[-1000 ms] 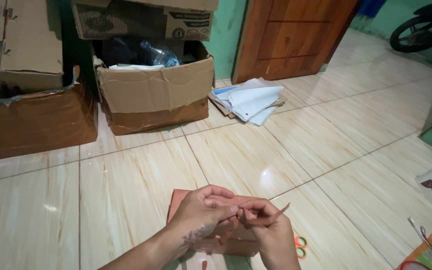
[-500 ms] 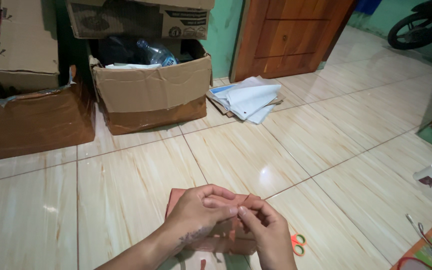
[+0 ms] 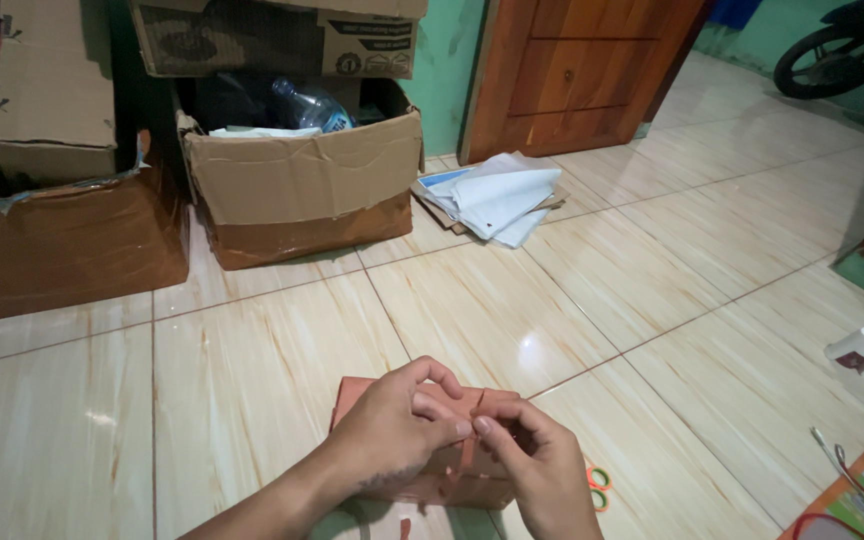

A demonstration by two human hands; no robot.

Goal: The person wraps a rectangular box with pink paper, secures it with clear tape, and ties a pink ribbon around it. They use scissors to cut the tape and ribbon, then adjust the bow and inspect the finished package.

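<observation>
Glossy tiled floor [image 3: 252,360], cardboard boxes [image 3: 302,185] at upper left.
Left hand [image 3: 397,425] and right hand [image 3: 542,470] both pinched shut on small reddish-brown paper piece [image 3: 470,440], low centre, over folded brown paper [image 3: 352,395]; orange scissors [image 3: 597,485] beside.

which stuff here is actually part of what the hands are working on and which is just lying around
In use:
- left hand and right hand, fingertips pinching together
- small folded reddish-brown paper piece between them
- reddish-brown paper stack underneath

Lying about:
- orange-handled scissors
- cardboard box with plastic bottle
- white papers
- small white device
</observation>
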